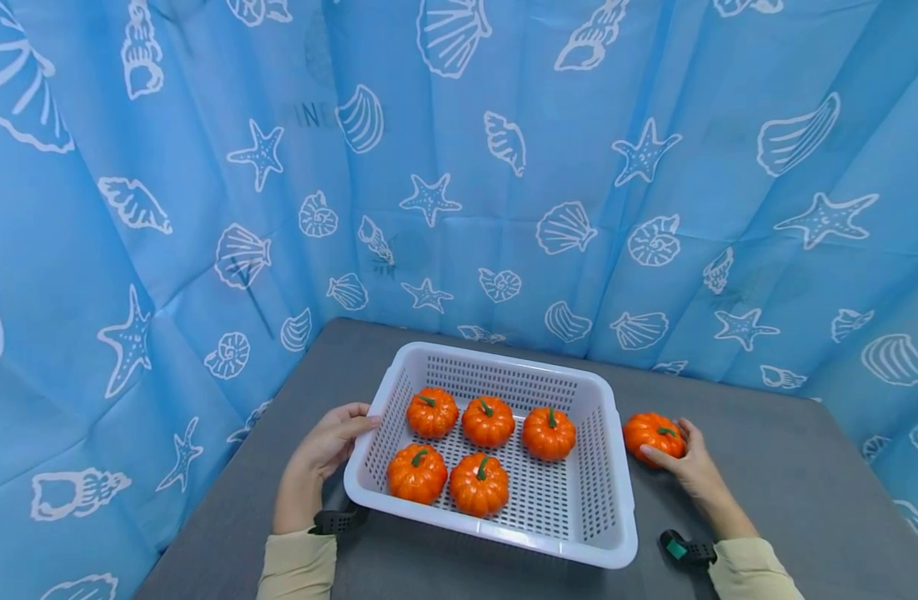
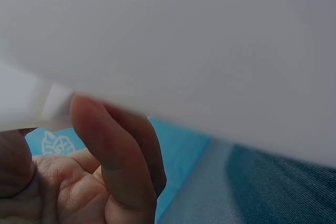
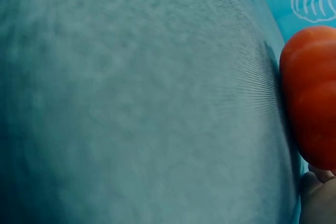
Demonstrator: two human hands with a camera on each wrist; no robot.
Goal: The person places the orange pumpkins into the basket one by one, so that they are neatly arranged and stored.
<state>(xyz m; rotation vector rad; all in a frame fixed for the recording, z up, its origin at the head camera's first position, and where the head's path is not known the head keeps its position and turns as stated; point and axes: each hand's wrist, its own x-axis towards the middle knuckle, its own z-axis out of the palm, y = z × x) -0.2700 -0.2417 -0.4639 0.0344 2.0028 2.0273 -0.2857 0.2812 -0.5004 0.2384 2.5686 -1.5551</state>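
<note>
A white plastic basket (image 1: 504,537) with slotted walls stands on the table, and several small orange pumpkins (image 1: 489,422) with green stems sit inside it. My left hand (image 1: 333,442) grips the basket's left rim, thumb on top; in the left wrist view, its curled fingers (image 2: 113,145) reach up to the white rim (image 2: 173,66). Just outside the basket's right wall is another orange pumpkin (image 1: 649,435), held between the thumb and fingers of my right hand (image 1: 691,462). The right wrist view shows that pumpkin (image 3: 312,98) at its right edge, close to the table, with only part of the hand visible.
The dark grey table (image 1: 774,458) extends on both sides of the basket. A blue curtain (image 1: 459,167) with white shells and starfish hangs behind the table and along its left side. Inside the basket, bare slotted floor shows at the right end.
</note>
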